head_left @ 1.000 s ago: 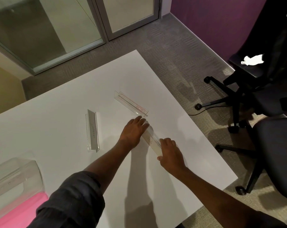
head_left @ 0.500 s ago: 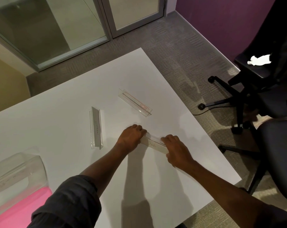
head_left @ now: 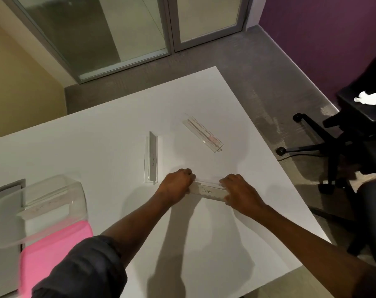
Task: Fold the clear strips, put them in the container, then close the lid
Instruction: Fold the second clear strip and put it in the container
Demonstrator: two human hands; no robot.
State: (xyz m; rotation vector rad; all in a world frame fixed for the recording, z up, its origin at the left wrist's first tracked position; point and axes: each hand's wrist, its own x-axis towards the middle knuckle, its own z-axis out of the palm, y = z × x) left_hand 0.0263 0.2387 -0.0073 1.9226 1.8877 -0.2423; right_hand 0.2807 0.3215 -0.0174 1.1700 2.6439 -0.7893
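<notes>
A clear strip (head_left: 207,191) with handwriting on it lies across the white table (head_left: 96,147) between my hands. My left hand (head_left: 176,186) grips its left end and my right hand (head_left: 239,193) grips its right end. Two more clear strips rest farther back: one (head_left: 151,158) runs front to back, the other (head_left: 203,133) lies at an angle to the right. The clear container (head_left: 51,203) with a pink lid or base (head_left: 53,252) stands at the near left; a strip shows inside it.
Black office chairs (head_left: 344,147) stand to the right of the table, one with a white object (head_left: 371,97) on its seat. Carpet and glass doors lie beyond the far table edge. The table's right edge runs close to my right forearm.
Both hands turned the held strip from a diagonal to nearly crosswise in front of me. The view shifted, so the container shows more at the left.
</notes>
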